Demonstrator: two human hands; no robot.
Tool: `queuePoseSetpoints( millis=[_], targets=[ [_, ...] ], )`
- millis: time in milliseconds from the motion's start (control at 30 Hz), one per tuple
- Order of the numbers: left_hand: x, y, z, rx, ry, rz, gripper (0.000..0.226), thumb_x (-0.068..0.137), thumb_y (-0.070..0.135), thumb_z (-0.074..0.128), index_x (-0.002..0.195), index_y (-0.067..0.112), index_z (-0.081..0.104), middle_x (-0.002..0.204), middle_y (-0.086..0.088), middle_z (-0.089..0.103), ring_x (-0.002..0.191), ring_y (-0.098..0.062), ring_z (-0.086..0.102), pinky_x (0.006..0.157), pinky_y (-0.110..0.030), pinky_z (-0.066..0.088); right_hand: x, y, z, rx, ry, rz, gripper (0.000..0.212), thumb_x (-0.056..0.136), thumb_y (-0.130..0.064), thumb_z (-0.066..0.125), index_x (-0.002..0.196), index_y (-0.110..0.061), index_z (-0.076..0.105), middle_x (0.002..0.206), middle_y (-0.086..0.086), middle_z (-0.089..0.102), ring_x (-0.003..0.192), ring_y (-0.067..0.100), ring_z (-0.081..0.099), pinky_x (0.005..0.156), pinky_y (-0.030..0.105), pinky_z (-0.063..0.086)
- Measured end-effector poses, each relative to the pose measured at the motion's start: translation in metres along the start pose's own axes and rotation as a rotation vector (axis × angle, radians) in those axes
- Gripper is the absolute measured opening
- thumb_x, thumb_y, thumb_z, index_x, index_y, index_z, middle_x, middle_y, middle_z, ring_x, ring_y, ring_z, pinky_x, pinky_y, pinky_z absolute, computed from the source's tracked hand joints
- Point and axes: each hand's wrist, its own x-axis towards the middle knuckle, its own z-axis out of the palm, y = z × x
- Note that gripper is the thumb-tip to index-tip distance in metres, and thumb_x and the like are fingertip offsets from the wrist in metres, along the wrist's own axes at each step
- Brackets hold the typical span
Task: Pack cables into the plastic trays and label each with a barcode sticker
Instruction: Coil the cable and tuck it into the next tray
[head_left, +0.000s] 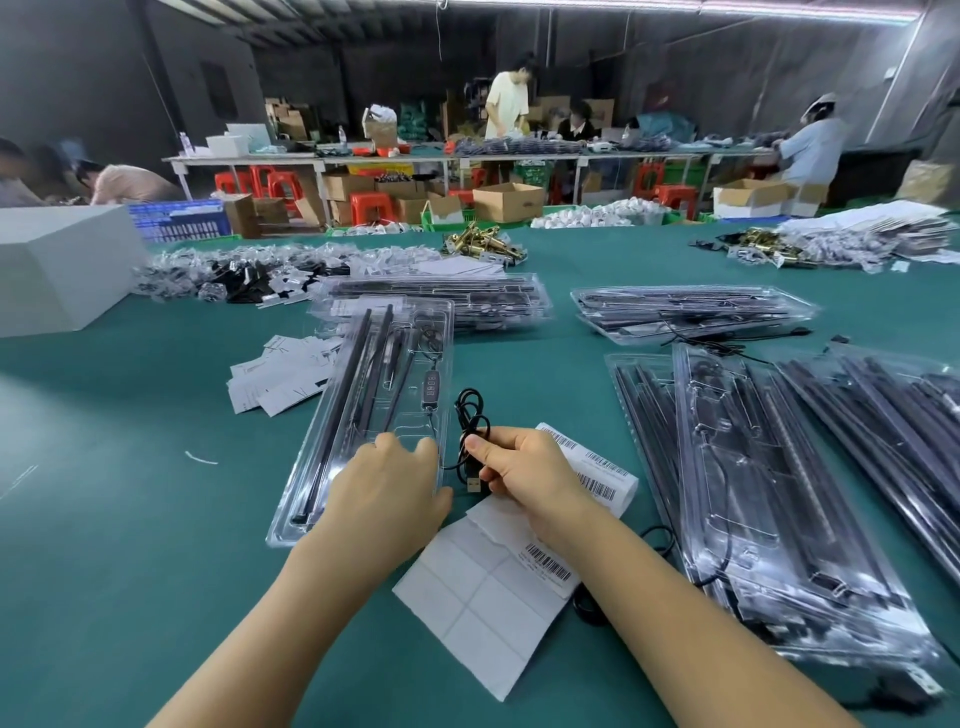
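A clear plastic tray lies on the green table, holding long black strips and a small controller. My left hand rests on the tray's near end with curled fingers. Just to its right, my right hand pinches a coiled black USB cable; the plug hangs below my thumb. Under my right wrist lies a strip of barcode stickers and its white backing sheet.
Stacks of filled clear trays lie to the right and further back. White paper cards are scattered left of the tray. A white box stands at far left. People work at benches beyond.
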Motion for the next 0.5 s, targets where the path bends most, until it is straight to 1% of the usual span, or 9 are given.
queuePoseSetpoints(
  millis=[133,233,300,367,400,467,500],
  targets=[
    [0.003,-0.007,-0.003,0.016,0.024,0.051,0.040,0.091,0.045,0.049,0.071,0.016,0.029,0.070,0.001,0.033,0.069,-0.023,0.042,0.060,-0.029,0.033,0.000,0.000,0.000,0.000,0.008,-0.007,0.012,0.089,-0.024,0.067,0.078,-0.027,0.071,0.051,-0.014,0.059,0.048,-0.003,0.052,0.054,0.014,0.044],
    [0.007,-0.009,-0.007,0.050,0.022,0.088,0.046,0.085,0.045,0.053,0.060,0.015,0.030,0.061,-0.001,0.036,0.061,-0.022,0.041,0.055,-0.028,0.029,-0.001,-0.002,0.000,-0.002,0.013,-0.002,0.014,0.090,-0.023,0.067,0.077,-0.027,0.070,0.049,-0.015,0.058,0.047,-0.004,0.052,0.052,0.013,0.044],
    [0.010,-0.010,-0.009,0.049,0.021,0.111,0.049,0.082,0.044,0.056,0.055,0.012,0.030,0.055,-0.002,0.034,0.055,-0.021,0.036,0.050,-0.029,0.025,-0.002,-0.003,0.000,-0.001,0.017,0.001,0.015,0.090,-0.022,0.066,0.077,-0.028,0.069,0.048,-0.015,0.057,0.046,-0.004,0.051,0.051,0.011,0.043],
    [0.011,-0.011,-0.010,0.055,0.026,0.122,0.052,0.081,0.045,0.056,0.052,0.011,0.030,0.052,-0.003,0.032,0.051,-0.020,0.032,0.047,-0.029,0.022,-0.001,-0.003,0.000,-0.001,0.024,0.006,0.015,0.090,-0.022,0.066,0.076,-0.029,0.069,0.049,-0.016,0.057,0.045,-0.005,0.051,0.051,0.011,0.044],
    [0.011,-0.011,-0.011,0.060,0.025,0.121,0.052,0.082,0.048,0.056,0.052,0.011,0.032,0.052,-0.003,0.034,0.053,-0.020,0.035,0.049,-0.029,0.023,-0.001,-0.002,0.001,-0.004,0.027,0.009,0.015,0.090,-0.023,0.067,0.076,-0.029,0.069,0.048,-0.015,0.057,0.045,-0.004,0.050,0.052,0.012,0.044],
    [0.011,-0.015,-0.014,0.051,0.008,0.116,0.052,0.085,0.057,0.052,0.058,0.012,0.047,0.058,-0.003,0.048,0.063,-0.022,0.048,0.055,-0.029,0.032,0.000,-0.002,0.002,-0.014,0.029,0.015,0.015,0.090,-0.024,0.067,0.076,-0.030,0.069,0.047,-0.015,0.057,0.045,-0.004,0.050,0.054,0.014,0.044],
    [0.010,-0.017,-0.016,0.029,-0.012,0.114,0.052,0.085,0.061,0.050,0.066,0.012,0.056,0.065,-0.002,0.056,0.070,-0.022,0.055,0.059,-0.029,0.037,0.000,-0.002,0.002,-0.019,0.032,0.016,0.015,0.090,-0.025,0.067,0.076,-0.030,0.069,0.047,-0.015,0.057,0.045,-0.004,0.050,0.055,0.015,0.044]
  ],
)
